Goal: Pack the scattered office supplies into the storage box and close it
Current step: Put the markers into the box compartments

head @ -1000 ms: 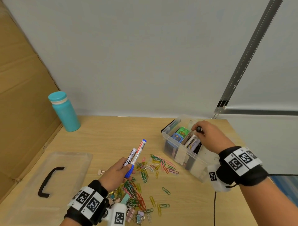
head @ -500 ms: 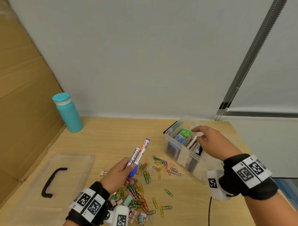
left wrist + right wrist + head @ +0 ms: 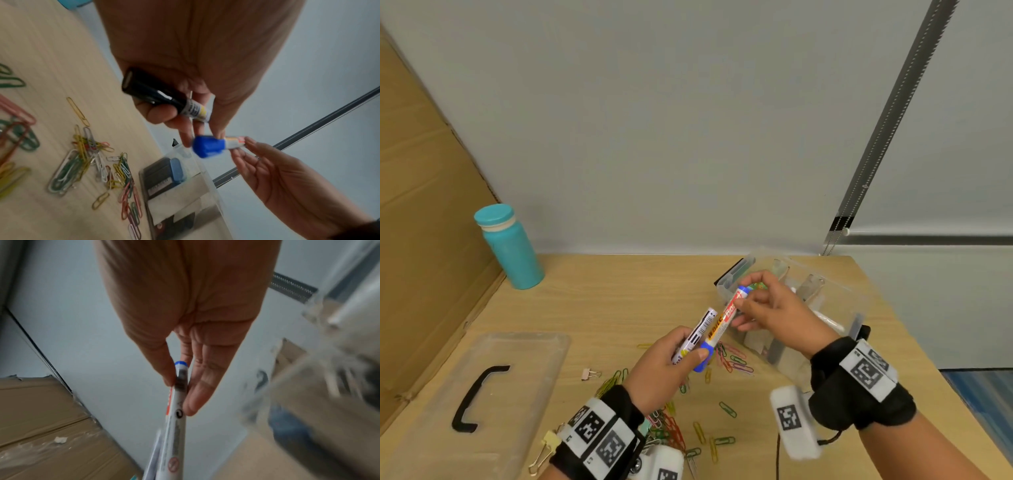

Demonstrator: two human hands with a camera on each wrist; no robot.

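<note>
My left hand (image 3: 688,353) grips two markers by their capped ends above the desk: a blue-capped white marker (image 3: 722,323) and a black-capped one (image 3: 700,330). The right hand (image 3: 743,308) pinches the far end of the blue-capped marker (image 3: 179,394) between thumb and fingers. In the left wrist view the black cap (image 3: 156,95) and the blue cap (image 3: 208,146) point toward the camera. Behind my right hand stands the clear storage box (image 3: 852,308), open and holding several supplies. Coloured paper clips (image 3: 729,359) are scattered on the desk under my hands. The clear lid (image 3: 524,359) with a black handle lies at the left.
A teal bottle (image 3: 512,250) stands at the back left beside a cardboard panel (image 3: 421,205). Binder clips (image 3: 590,373) lie near the lid and by my left wrist. The wall is close behind the desk. A cable (image 3: 777,455) runs off the front edge.
My right hand has come out of the box, moved left and taken hold of the blue-capped marker's far end. The left hand has kept both markers and risen slightly.
</note>
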